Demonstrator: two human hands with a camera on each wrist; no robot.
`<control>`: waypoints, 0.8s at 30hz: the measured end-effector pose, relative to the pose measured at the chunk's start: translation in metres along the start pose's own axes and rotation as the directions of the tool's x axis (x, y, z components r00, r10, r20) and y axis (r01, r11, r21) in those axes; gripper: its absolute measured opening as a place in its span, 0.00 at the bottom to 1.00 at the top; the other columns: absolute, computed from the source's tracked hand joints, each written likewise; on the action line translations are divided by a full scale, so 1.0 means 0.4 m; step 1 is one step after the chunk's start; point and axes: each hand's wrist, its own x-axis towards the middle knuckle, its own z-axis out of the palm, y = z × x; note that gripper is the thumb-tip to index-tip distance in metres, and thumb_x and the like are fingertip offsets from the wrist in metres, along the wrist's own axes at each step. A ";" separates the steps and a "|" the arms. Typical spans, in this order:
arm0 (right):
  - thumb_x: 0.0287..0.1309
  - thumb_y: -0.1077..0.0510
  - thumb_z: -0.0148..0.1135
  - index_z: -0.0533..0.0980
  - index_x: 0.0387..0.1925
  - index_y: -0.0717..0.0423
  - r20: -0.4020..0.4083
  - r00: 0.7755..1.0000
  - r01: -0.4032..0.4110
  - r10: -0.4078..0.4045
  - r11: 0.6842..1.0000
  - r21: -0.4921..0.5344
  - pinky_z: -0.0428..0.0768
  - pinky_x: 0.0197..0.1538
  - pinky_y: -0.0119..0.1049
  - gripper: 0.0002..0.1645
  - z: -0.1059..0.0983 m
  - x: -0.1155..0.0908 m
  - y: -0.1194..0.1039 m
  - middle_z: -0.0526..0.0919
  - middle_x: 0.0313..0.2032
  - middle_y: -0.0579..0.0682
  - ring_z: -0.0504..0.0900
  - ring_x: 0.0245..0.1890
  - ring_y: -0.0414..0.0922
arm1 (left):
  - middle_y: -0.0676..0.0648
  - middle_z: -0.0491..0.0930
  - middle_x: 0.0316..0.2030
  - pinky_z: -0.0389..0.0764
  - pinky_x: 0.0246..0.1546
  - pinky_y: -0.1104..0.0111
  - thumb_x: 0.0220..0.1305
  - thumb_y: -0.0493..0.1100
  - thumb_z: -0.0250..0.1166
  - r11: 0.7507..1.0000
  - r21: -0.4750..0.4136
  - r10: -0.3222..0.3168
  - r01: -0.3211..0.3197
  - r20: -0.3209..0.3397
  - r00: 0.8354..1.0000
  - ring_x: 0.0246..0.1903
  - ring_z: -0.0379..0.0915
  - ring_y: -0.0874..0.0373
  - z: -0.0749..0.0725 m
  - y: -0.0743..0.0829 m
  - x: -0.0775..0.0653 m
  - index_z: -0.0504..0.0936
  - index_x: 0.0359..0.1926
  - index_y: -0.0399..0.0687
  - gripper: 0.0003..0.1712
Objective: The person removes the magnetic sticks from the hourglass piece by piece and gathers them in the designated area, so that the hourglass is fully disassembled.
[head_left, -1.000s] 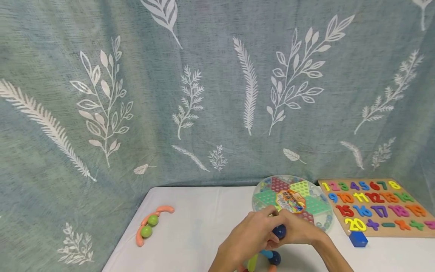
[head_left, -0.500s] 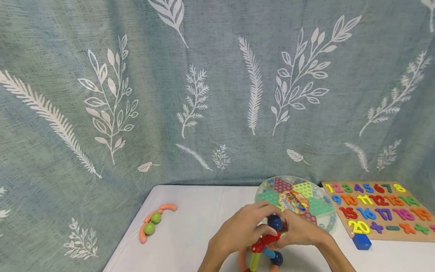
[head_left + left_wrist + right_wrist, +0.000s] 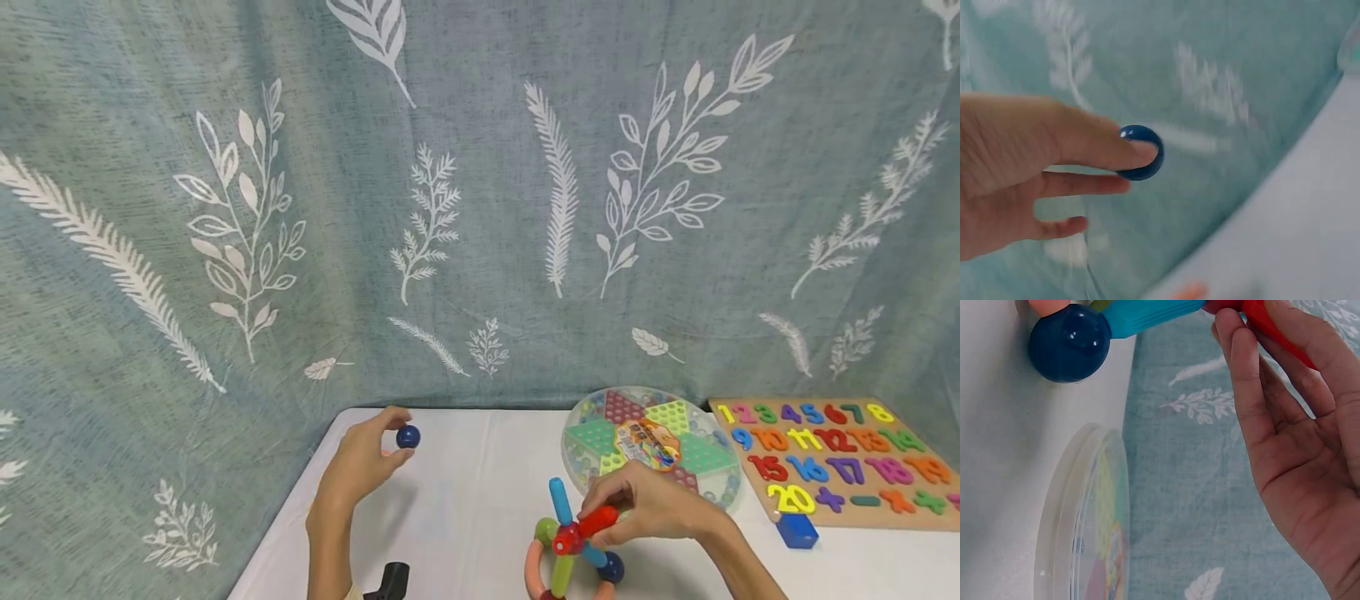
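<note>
My left hand (image 3: 358, 462) is raised over the far left of the table, pinching a dark blue ball (image 3: 408, 437) between thumb and fingers. In the left wrist view the thumb (image 3: 1138, 154) lies across that ball. At the front middle, my right hand (image 3: 651, 504) pinches a red rod (image 3: 598, 522) joined to a red ball (image 3: 567, 540) on top of a stick-and-ball structure. A light blue rod (image 3: 560, 500) sticks up from it. Lower down are a lime green rod (image 3: 562, 575), another dark blue ball (image 3: 611, 568) and peach curved rods (image 3: 534, 569). The structure's base is cut off by the frame.
Behind my right hand lies a round Chinese checkers board (image 3: 701, 454). A wooden number board (image 3: 828, 515) lies at the right, with a blue block (image 3: 797, 531) at its front edge. A peach curved piece (image 3: 1190, 292) shows below my left hand. A leaf-patterned curtain hangs behind.
Both hands were together at the top of the structure. My left hand has carried the dark blue ball away to the far left, while the right stays, holding the red rod.
</note>
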 end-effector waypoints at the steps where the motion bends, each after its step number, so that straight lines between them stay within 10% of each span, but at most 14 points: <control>1: 0.59 0.64 0.73 0.87 0.45 0.65 0.000 1.000 -0.002 0.002 1.000 -0.002 0.86 0.46 0.29 0.12 0.001 0.000 0.001 0.89 0.42 0.65 0.84 0.39 0.30 | 0.38 0.89 0.50 0.80 0.57 0.42 0.60 0.34 0.74 0.999 0.014 -0.038 0.038 0.003 0.999 0.53 0.84 0.37 -0.001 -0.026 -0.005 0.82 0.53 0.41 0.20; 8: 0.60 0.63 0.73 0.87 0.44 0.63 -0.004 1.000 -0.017 0.017 1.000 -0.019 0.87 0.47 0.30 0.12 0.001 0.000 0.000 0.89 0.42 0.65 0.84 0.40 0.31 | 0.33 0.82 0.60 0.72 0.54 0.35 0.60 0.36 0.75 0.973 0.079 -0.218 0.216 0.013 0.976 0.61 0.76 0.28 0.017 -0.138 -0.027 0.86 0.51 0.39 0.17; 24: 0.63 0.61 0.71 0.84 0.48 0.58 0.030 0.999 -0.038 0.041 0.997 -0.072 0.85 0.50 0.29 0.12 0.002 -0.005 -0.003 0.88 0.44 0.58 0.84 0.40 0.29 | 0.35 0.80 0.61 0.68 0.55 0.32 0.57 0.34 0.77 0.944 0.120 -0.304 0.308 -0.053 0.951 0.57 0.78 0.31 0.087 -0.225 -0.042 0.87 0.50 0.41 0.18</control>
